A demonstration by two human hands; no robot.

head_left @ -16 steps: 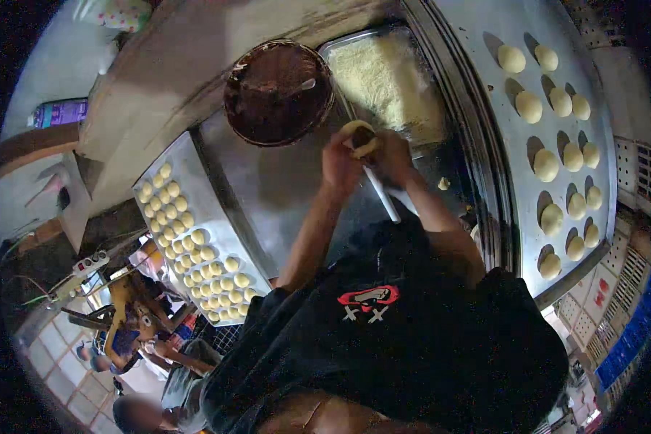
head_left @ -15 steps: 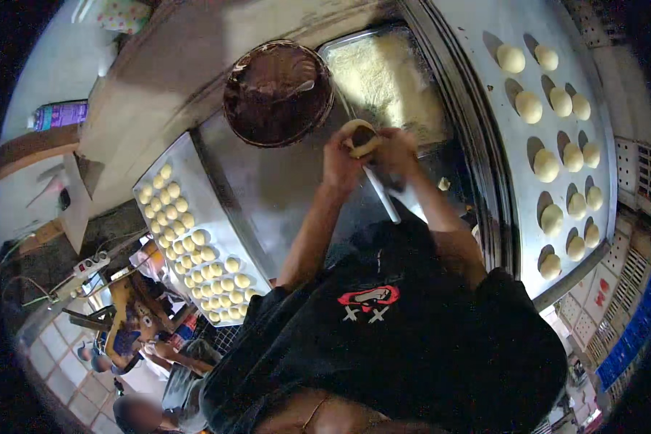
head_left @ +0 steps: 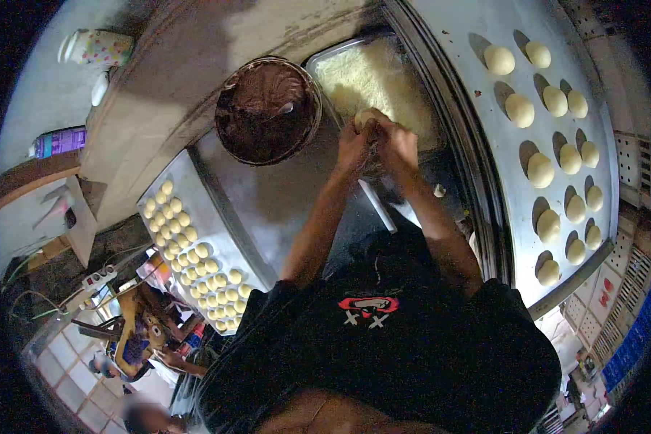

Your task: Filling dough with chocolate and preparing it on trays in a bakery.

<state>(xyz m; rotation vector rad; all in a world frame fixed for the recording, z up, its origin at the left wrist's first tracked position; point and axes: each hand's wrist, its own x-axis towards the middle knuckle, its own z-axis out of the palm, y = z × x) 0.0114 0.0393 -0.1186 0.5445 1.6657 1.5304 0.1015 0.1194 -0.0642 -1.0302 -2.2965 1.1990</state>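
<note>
Beside the tub (head_left: 316, 119), left hand (head_left: 354, 148), right hand (head_left: 400, 145) now closer, grip seemingly holding dough (head_left: 364, 116).

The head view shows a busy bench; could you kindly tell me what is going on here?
A person's left hand and right hand hold a pale dough piece between them. Beyond them are a bowl of dark brown paste and pale powder. Small dough balls lie to the left, larger ones to the right.
</note>
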